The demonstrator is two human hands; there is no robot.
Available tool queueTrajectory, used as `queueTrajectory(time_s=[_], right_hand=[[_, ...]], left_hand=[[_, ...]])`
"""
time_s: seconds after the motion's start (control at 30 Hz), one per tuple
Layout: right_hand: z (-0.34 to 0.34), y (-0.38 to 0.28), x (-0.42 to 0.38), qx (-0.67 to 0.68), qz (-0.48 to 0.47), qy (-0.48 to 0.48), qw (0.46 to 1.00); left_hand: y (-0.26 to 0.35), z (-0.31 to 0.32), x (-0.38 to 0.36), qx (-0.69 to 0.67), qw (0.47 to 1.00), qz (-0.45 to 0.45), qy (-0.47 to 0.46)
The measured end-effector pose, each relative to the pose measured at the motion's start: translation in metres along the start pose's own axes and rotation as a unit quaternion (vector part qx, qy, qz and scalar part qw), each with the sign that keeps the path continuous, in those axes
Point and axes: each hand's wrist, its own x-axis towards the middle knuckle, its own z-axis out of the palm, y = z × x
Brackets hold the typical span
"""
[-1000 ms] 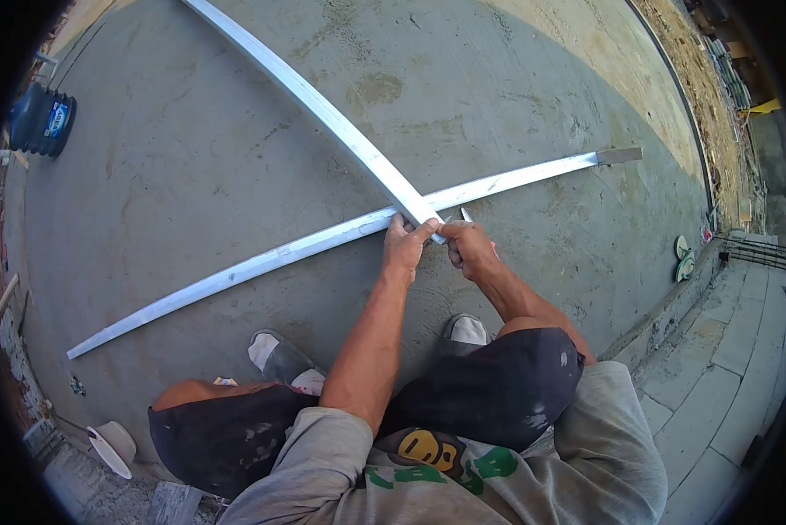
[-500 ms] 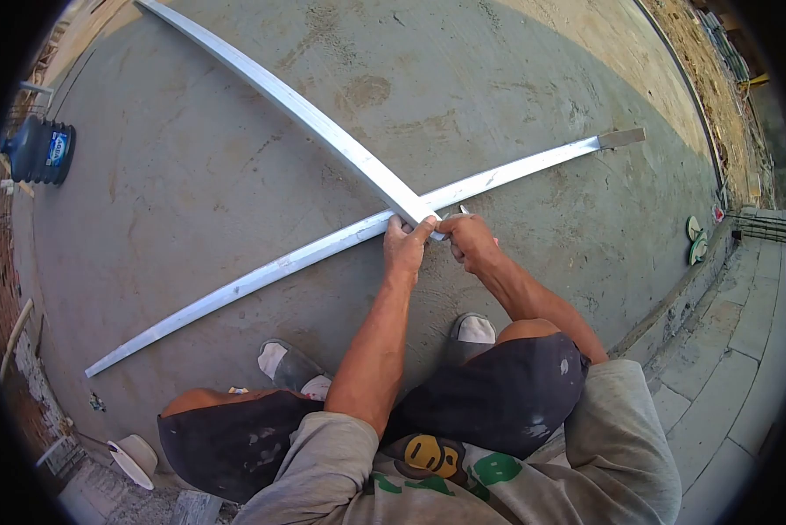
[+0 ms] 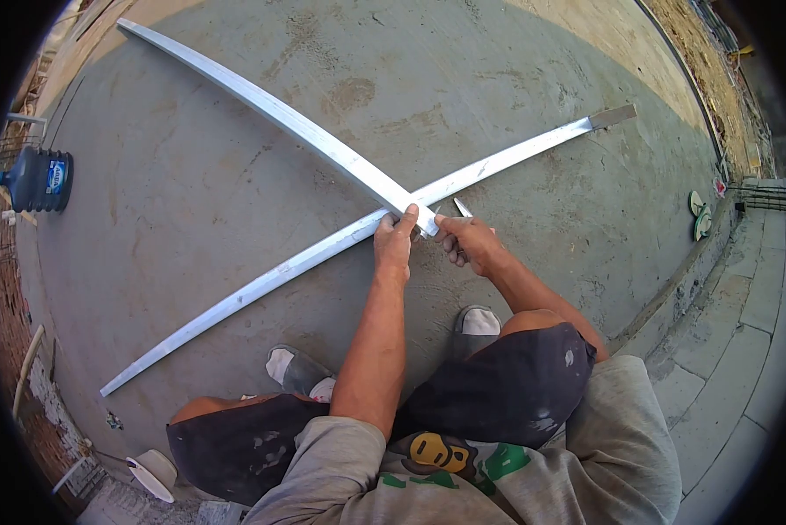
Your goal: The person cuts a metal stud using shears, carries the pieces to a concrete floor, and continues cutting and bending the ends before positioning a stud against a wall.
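A long silver metal bar (image 3: 323,149) runs from the upper left down to my hands, crossing over a second silver bar (image 3: 270,282) on the floor. My left hand (image 3: 394,248) is closed on the upper bar near its close end, thumb on top and fingers curled at its side. Closed at the tip of that end, my right hand (image 3: 470,243) pinches it with thumb and forefinger, other fingers curled under. Just beyond the right knuckles shows a pale, pointed, blade-like thing (image 3: 462,207); the hand covers the rest.
Grey concrete floor (image 3: 192,175) spreads all around. A blue water jug (image 3: 38,179) stands at left, a white hat-like object (image 3: 152,472) at lower left. Green-and-white sandals (image 3: 701,216) lie by a low block edge (image 3: 716,367) at right. A flat grey piece (image 3: 614,116) extends from the lower bar.
The upper bar's close end and my left hand have shifted slightly left. More of the pale pointed thing shows past my right hand. The view has turned a little.
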Motion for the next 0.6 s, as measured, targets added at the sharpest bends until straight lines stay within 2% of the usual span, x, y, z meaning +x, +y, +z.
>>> queueTrajectory(time_s=[0.1, 0.2, 0.4, 0.47, 0.6], right_hand=[[0.008, -0.003, 0.005, -0.06, -0.007, 0.001, 0.998], [0.011, -0.008, 0.008, -0.03, 0.033, 0.024, 0.999], [0.012, -0.012, 0.01, -0.026, 0.038, 0.033, 0.998], [0.014, -0.015, 0.008, -0.054, 0.023, 0.047, 0.997], [0.018, -0.018, 0.012, -0.096, 0.007, 0.085, 0.992]], left_hand=[[0.009, 0.003, -0.008, 0.033, 0.999, -0.003, 0.012], [0.008, 0.003, -0.013, 0.034, 0.999, 0.014, 0.006], [0.005, 0.007, -0.007, 0.045, 0.997, 0.051, 0.024], [0.004, 0.01, -0.008, 0.023, 0.997, 0.068, 0.036], [0.0, 0.008, -0.005, 0.068, 0.993, 0.079, 0.047]])
